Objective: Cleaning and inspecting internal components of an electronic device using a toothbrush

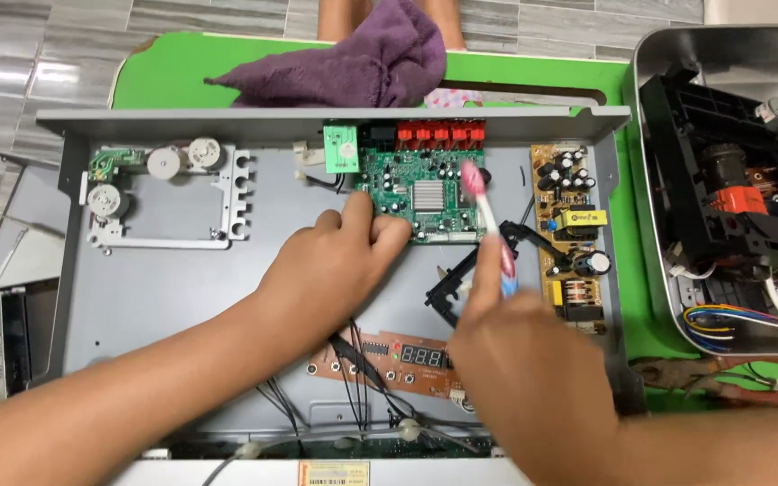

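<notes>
Head view looks straight down into an opened grey sheet-metal player chassis lying on a green mat. Left hand is closed on the near left edge of the green main circuit board with its silver finned heat sink, thumb and fingers pinching it and steadying it in place. Right hand is clenched around the handle of a pink, white and blue toothbrush, whose bristle head sits over the right part of that board, just beside the heat sink. As I judge it, the step in hand is brushing dust off the main board (the blur on the brush suggests a stroke); the next move calls for light, short strokes around the small capacitors and the row of red connectors, with the left hand holding firm.

Inside the chassis, well apart from each other, sit a white disc-drive mechanism on a metal bracket at the left, a yellow-brown power supply board at the right, a brown front display board with red digits near the front, and a loose black plastic frame between them. A shiny steel tray at the right holds a black drive assembly with coloured wires. A purple cloth lies beyond the chassis.
</notes>
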